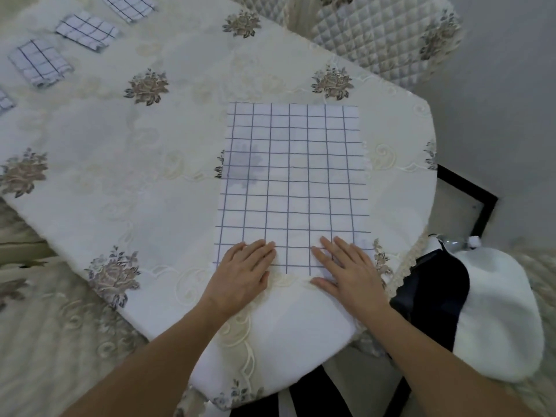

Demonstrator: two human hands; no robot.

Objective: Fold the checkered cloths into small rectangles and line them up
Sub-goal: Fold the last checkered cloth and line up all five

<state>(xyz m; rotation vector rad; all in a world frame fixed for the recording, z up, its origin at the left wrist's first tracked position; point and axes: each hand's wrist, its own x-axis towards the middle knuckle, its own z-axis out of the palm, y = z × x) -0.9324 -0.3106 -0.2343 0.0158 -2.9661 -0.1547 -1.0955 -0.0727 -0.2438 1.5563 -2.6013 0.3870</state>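
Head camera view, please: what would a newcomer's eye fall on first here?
The large checkered cloth spread flat on the cream floral tablecloth draws the eye first, with the left hand and right hand pressing flat on its near edge. Next comes the row of folded checkered cloths lined up at the far left.

Cream floral tablecloth (180,130); quilted chair (382,40) far side; plain grey area (505,115) rt; soft even light.

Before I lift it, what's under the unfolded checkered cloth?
The unfolded checkered cloth lies on the embroidered tablecloth; one flower motif shows faintly through its left part. The rest beneath is covered.
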